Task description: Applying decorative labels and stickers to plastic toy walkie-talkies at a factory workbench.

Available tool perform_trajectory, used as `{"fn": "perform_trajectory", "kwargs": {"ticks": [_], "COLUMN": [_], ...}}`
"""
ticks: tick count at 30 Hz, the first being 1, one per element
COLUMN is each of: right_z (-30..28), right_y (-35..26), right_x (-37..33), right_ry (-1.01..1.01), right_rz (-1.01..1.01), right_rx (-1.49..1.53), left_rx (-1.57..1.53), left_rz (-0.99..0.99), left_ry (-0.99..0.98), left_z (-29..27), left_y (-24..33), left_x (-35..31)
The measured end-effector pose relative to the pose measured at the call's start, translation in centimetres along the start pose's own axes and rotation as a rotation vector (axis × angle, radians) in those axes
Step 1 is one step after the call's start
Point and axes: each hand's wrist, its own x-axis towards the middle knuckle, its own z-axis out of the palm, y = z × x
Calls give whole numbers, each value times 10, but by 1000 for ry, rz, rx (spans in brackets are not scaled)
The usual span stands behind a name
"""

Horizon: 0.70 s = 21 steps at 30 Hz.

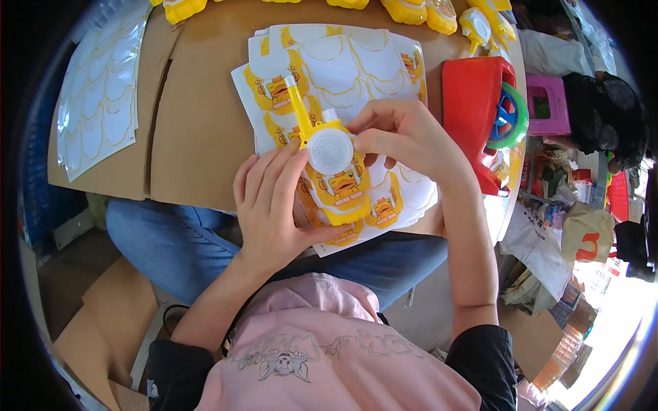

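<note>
A yellow toy walkie-talkie [343,204] with an antenna, a white round speaker grille [330,151] and a cartoon duck sticker lies tilted in front of me. My left hand [272,198] holds it from the left, fingertips by the antenna's base and thumb near its lower end. At the upper right of the body, the thumb and forefinger of my right hand [404,137] pinch together against the edge beside the grille. Whether a small piece sits between them is hidden. Under the toy is a stack of sticker sheets [329,65], with yellow duck stickers and bare white gaps.
Cardboard [199,116] covers the table. At the left lies a shiny sheet [103,103] with yellow outlines. Several yellow toys [404,9] line the far edge. A red plastic object [469,103] with a green and blue wheel [508,115] stands right of my right hand.
</note>
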Motion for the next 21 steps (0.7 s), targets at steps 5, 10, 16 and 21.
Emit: {"fn": "perform_trajectory", "kwargs": {"ticks": [5, 10, 16, 21], "right_z": [6, 13, 39, 37], "right_y": [-4, -3, 25, 44], "right_x": [-3, -9, -31, -42], "right_ry": [99, 204, 382, 264], "right_rz": [-8, -40, -155, -302], "right_rx": [-43, -127, -117, 10], "left_rx": [-3, 3, -1, -30], "left_rz": [13, 27, 29, 58], "left_ry": [20, 31, 43, 50], "left_z": [1, 2, 2, 4], "left_y": [0, 0, 1, -1], "left_x": [0, 1, 2, 1]}}
